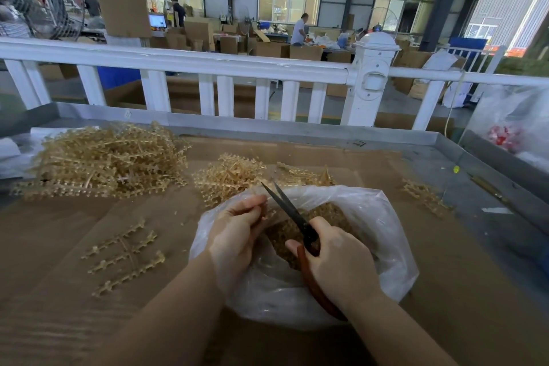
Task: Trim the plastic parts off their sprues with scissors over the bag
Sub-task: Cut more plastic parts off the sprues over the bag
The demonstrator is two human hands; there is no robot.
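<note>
A clear plastic bag [383, 235] lies open on the cardboard-covered table, holding a heap of small amber trimmed parts [332, 217]. My left hand [237, 232] pinches a small amber sprue piece [266, 212] over the bag's left rim. My right hand [341, 264] grips the red handles of the scissors [292, 211], whose dark blades stand slightly apart, pointing up and left beside the sprue piece. A big pile of untrimmed amber sprues [104, 160] sits at the far left, and a smaller pile [234, 177] lies just behind the bag.
A flat sprue frame [124, 252] lies on the cardboard left of the bag, and a loose sprue [424, 196] to its right. A white railing [208, 68] runs behind the table. Another clear bag with red pieces [505, 134] hangs at the right edge.
</note>
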